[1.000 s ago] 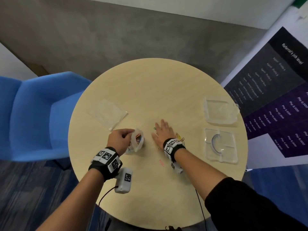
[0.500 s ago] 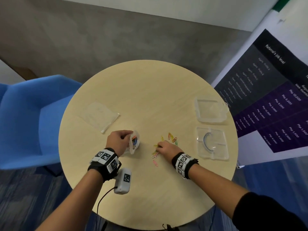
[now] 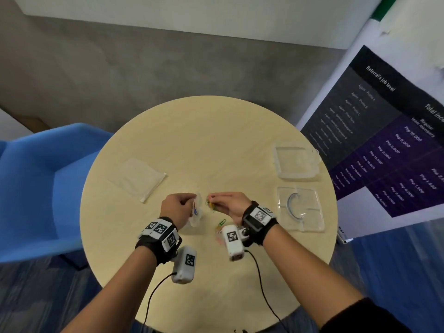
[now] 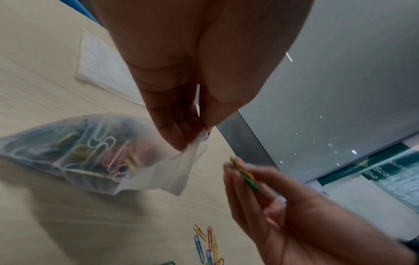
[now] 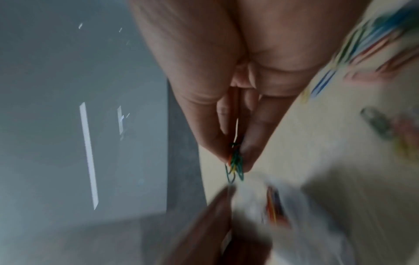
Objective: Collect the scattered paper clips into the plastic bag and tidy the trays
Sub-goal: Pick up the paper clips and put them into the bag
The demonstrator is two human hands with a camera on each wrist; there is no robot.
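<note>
Clips (image 5: 235,165), a small coloured bunch, sit pinched in my right hand (image 3: 230,205) at frame centre, just beside the plastic bag (image 4: 95,152) whose mouth my left hand (image 3: 176,209) pinches. Loose clips (image 4: 207,245) lie below; two trays (image 3: 298,186) at right.

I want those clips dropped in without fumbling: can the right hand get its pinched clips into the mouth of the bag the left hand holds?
Probably yes. The left hand pinches the plastic bag at its top edge, and the right hand holds its paper clips close beside it with nothing between. Whether the mouth gapes wide enough is unclear.
</note>
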